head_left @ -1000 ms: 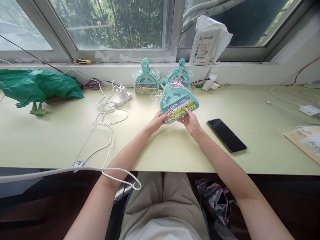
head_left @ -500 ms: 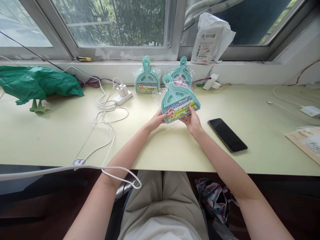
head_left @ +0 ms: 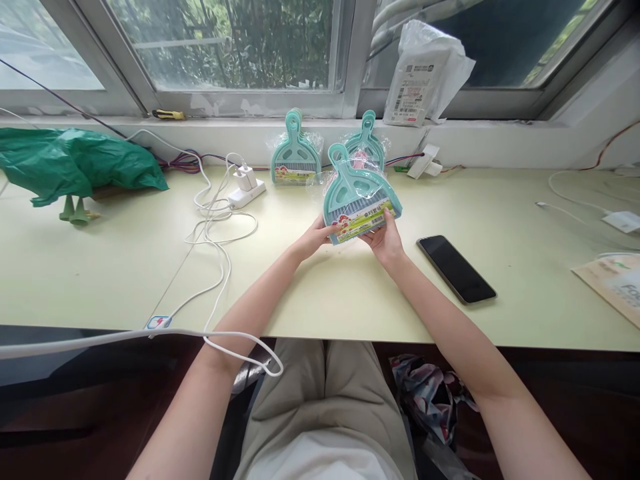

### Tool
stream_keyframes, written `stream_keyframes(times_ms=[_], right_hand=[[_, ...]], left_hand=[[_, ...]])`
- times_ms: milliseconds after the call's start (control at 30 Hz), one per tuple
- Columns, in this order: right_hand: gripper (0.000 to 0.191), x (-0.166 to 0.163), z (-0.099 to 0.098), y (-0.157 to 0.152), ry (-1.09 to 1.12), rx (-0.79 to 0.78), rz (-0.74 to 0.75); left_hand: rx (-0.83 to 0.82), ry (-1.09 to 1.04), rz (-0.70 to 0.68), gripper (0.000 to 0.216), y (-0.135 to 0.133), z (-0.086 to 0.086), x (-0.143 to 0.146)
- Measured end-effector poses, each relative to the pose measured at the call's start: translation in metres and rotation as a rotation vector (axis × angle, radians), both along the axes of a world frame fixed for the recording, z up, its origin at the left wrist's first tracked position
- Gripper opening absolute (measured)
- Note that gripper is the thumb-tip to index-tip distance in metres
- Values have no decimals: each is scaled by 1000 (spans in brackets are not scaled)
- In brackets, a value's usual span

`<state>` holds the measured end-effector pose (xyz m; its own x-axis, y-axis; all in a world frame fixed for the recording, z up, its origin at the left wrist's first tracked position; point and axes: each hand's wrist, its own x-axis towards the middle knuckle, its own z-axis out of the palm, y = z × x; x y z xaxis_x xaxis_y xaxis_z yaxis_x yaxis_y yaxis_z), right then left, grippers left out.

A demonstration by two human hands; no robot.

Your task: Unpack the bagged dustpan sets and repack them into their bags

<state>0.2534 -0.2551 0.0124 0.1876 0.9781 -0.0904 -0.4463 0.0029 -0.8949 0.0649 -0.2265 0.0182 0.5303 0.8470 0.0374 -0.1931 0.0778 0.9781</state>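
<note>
A teal mini dustpan-and-brush set (head_left: 358, 198) in clear wrapping is held tilted above the pale green table (head_left: 100, 267). My left hand (head_left: 314, 239) grips its lower left corner and my right hand (head_left: 384, 237) grips its lower right edge; both are closed on the package. Two more wrapped teal sets lean against the wall behind it, one on the left (head_left: 295, 153) and one on the right (head_left: 368, 141).
A black phone (head_left: 456, 268) lies right of my hands. White cables and a charger (head_left: 245, 184) sprawl to the left, a green plastic bag (head_left: 75, 163) at far left. A white parcel bag (head_left: 423, 77) sits on the sill. A paper packet (head_left: 613, 287) lies at far right.
The held set has risen slightly and moved a little toward the wall; both hands keep their grip.
</note>
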Motion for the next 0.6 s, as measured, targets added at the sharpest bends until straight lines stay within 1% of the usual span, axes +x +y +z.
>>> stream_keyframes(times_ms=[167,233,333,400,467,533,600], right_hand=[[34,-4,3,-4,-29,102,101],[31,-5,3,-6,-41,119,98],[31,-6,3,-7,-40,132,47],[31,-6,3,-8,-20,153,23],[31,-6,3,-9,9,175,1],[29,-5,3,-9,32,177,-18],[30,-4,3,-8,45,171,-26]], left_hand=[[6,-23,24,58,3,3,-5],[15,-10,15,58,4,4,-6],[26,22,-19,59,1,8,-5],[13,26,-77,59,-4,11,-4],[-9,32,-170,60,-10,15,-2],[-33,70,-256,61,-16,17,1],[-54,125,-307,61,-20,16,3]])
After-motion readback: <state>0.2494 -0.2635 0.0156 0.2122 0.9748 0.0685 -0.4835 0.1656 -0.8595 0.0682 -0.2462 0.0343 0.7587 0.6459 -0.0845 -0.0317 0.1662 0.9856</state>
